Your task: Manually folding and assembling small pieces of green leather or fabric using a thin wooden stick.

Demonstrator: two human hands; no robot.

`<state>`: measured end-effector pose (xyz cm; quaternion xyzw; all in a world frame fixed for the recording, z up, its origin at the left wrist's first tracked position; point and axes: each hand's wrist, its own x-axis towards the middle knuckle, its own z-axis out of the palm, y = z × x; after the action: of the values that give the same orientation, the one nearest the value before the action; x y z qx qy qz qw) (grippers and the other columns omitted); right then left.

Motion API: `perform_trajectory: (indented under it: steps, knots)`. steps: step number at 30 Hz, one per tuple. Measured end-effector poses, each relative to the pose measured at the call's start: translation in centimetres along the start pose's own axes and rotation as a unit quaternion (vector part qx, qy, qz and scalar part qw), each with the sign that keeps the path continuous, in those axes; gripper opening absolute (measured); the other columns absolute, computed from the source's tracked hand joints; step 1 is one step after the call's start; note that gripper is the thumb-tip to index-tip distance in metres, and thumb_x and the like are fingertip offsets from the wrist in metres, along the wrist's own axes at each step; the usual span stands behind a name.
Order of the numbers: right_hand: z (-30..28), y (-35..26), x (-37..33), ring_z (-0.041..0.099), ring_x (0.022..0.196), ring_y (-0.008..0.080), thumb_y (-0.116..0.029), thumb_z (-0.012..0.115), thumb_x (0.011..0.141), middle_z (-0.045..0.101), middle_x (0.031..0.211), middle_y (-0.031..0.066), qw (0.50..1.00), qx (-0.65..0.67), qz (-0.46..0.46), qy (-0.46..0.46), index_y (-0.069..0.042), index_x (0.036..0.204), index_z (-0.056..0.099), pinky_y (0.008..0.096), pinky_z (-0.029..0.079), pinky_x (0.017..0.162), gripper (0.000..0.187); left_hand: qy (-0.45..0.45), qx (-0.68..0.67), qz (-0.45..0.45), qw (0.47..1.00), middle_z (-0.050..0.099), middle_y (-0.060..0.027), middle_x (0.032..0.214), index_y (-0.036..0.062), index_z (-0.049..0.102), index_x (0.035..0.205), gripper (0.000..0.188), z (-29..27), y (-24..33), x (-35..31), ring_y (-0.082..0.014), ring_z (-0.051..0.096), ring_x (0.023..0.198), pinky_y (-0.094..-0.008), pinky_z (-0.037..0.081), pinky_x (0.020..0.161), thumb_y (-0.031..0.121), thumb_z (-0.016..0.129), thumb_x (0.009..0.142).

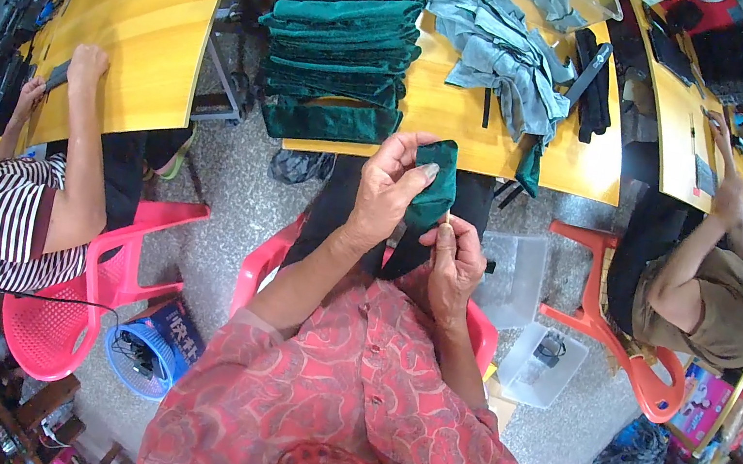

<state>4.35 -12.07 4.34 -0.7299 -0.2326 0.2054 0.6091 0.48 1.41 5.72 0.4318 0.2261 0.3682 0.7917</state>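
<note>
My left hand (pixel 386 193) is closed on a small dark green velvet piece (pixel 437 190), thumb on top, held up in front of the table edge. Just below its lower edge, my right hand (pixel 454 268) is pinched shut. A slim pale thing (pixel 448 216) shows at the right fingertips, too small to make out. Ahead on the yellow table (pixel 587 175) lies a tall row of folded green velvet pieces (pixel 340 40). To the right of that row is a loose heap of grey-blue cloth pieces (pixel 509 58), with a green scrap (pixel 529 167) hanging over the edge.
A person in a striped top (pixel 10 216) works at the left table (pixel 140 26); another in a brown top (pixel 713 304) sits at the right. Clear plastic bins (pixel 542 364) stand on the floor by my right side. A pink chair (pixel 67 319) and blue basket (pixel 139 355) are at left.
</note>
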Motion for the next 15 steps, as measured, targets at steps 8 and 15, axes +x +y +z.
perform_trajectory:
  steps: [8, 15]
  knots:
    - [0.14, -0.48, 0.04, 0.042, 0.054, 0.0004, -0.010, 0.052, 0.096, 0.062, 0.072, 0.0002, 1.000, -0.013, 0.001, -0.008, -0.001, 0.103, 0.059, 0.0161, 0.033, 0.048, 0.014, -0.034, 0.006, -0.040, 0.999, 0.060, 0.0024, 0.085, 0.0003, 0.059, 0.116, 0.027, 0.28, 0.34, 0.47, -0.0013, 0.053, 0.072, -0.0172, 0.046, 0.063, 0.014, 0.061, 0.092]
    - [0.32, -0.19, 0.02, 0.041, 0.054, 0.0003, -0.008, 0.052, 0.096, 0.061, 0.072, 0.0002, 0.999, 0.037, 0.006, 0.001, -0.001, 0.105, 0.058, 0.0155, 0.032, 0.048, 0.013, -0.029, 0.056, -0.059, 0.996, 0.063, 0.0022, 0.085, 0.0016, 0.065, 0.111, 0.026, 0.18, 0.74, 0.27, -0.0029, 0.055, 0.072, -0.0191, 0.046, 0.062, 0.020, 0.062, 0.092]
